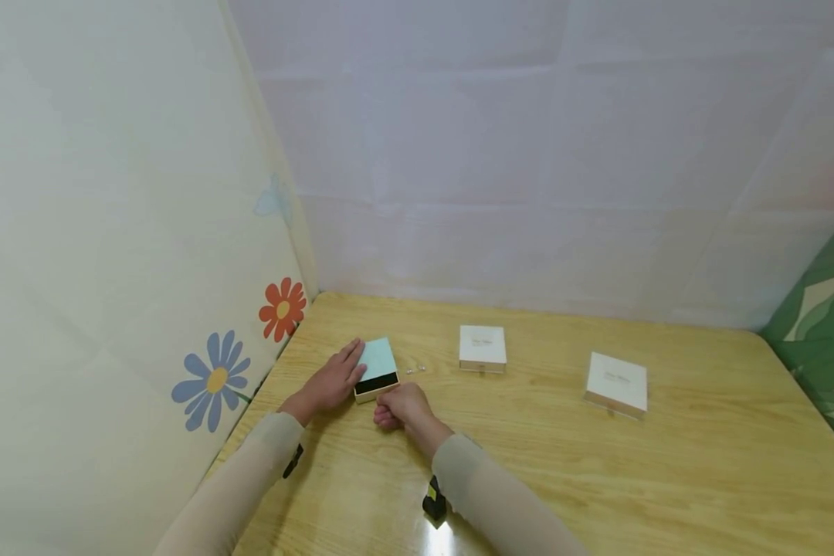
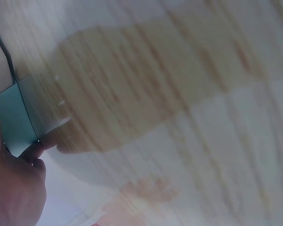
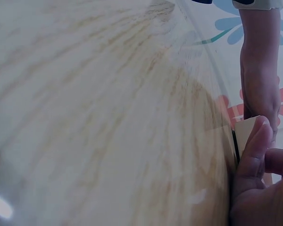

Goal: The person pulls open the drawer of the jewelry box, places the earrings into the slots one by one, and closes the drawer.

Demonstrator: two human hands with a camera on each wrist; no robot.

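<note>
So the closest thing to the camera is my own pale sleeves (image 1: 507,494), coming in from the near side of the blue box (image 1: 378,357), with a black gadget (image 1: 434,500) under my right wrist. The box sits on the wooden table (image 1: 528,455) right between my hands, and its drawer (image 1: 377,384) is partly out on the side facing me, so you can see the black inside.

My left hand (image 1: 330,380) lies along the left side of the box, fingers pretty straight and touching it, not wrapped round anything. My right hand (image 1: 406,405) is at the box's front, fingers curled, pinching it there, though exactly which bit is hidden.

Just right of the box there are a couple of tiny shiny bits (image 1: 415,370), too small to make out. Further right of it is a white box (image 1: 483,344), then a second white box (image 1: 617,380) well off to the right. Left of the box, there's a red flower (image 1: 283,309) and a blue flower (image 1: 215,380) on the pale wall (image 1: 104,255).
</note>
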